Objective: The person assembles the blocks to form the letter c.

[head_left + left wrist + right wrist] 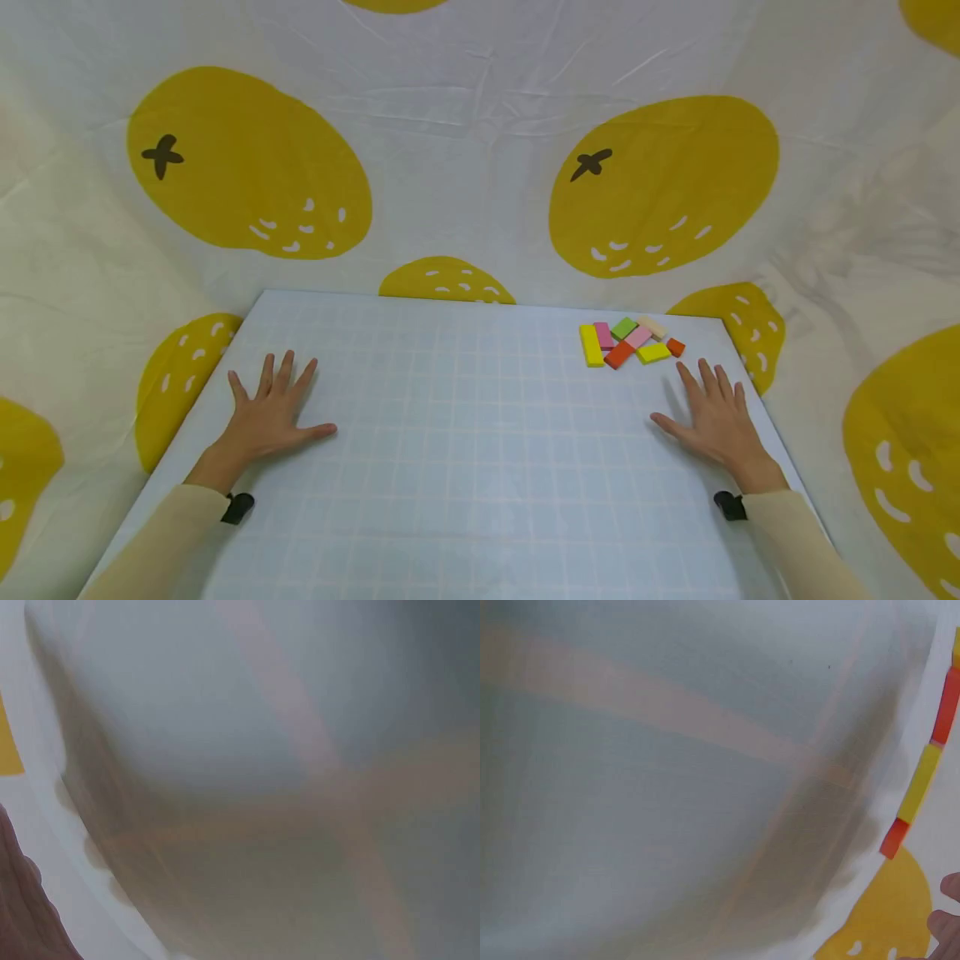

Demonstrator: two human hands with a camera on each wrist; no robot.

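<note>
My left hand [272,417] is spread over the left part of the table, fingers straight and thumb out, holding nothing. Part of it, the left hand's edge [30,907], shows at the lower left of the left wrist view. On the right side my right hand [716,421] is spread the same way, also holding nothing. Just beyond its fingertips lies a group of small coloured blocks: a long yellow block [592,346], a dark pink block [603,336], a green block [624,328], a light pink block [639,337], a red-orange block [620,355] and others.
The white table [465,467] has a pale grid. Also in the group are a beige block [652,327], a shorter yellow block [654,353] and a small orange-red block [676,347] near the far right corner. A white cloth [465,175] with yellow fruit shapes surrounds the table.
</note>
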